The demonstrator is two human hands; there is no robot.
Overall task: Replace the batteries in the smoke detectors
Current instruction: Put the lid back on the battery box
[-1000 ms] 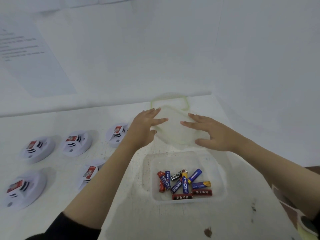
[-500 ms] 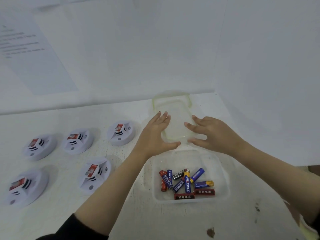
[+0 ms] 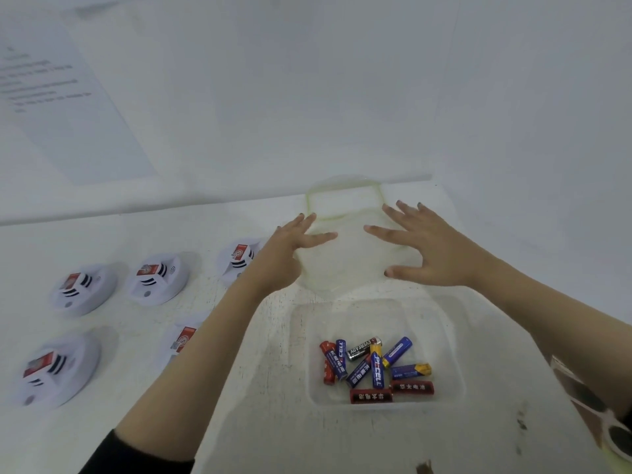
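Smoke detectors [image 3: 83,290] lie along the left part of the white worktop [image 3: 239,422]: five round white units in two rows, each with a red label, the nearest-row right one partly hidden behind the left forearm. They look light, rigid plastic discs, best taken by the rim with the whole hand so the casing can be twisted or opened.

Left hand [image 3: 285,254] hovers with fingers spread, gripping nothing, its fingertips at the left edge of a clear lid [image 3: 345,234] that lies flat toward the back edge of the worktop. Right hand [image 3: 434,249] is likewise spread and empty at the lid's right edge. Whether the fingers actually touch the lid is hard to tell, since it is nearly see-through against the white surface.

Nearer the front edge, between the forearms, sits an open translucent container [image 3: 455,354] holding a loose heap of batteries [image 3: 374,367]: blue, red and black cylinders, crossing and touching each other. These are small, smooth and hard, likely to roll and slip, heavy for their size; a pinch across the middle of one lying on top of the pile would be the surest hold.
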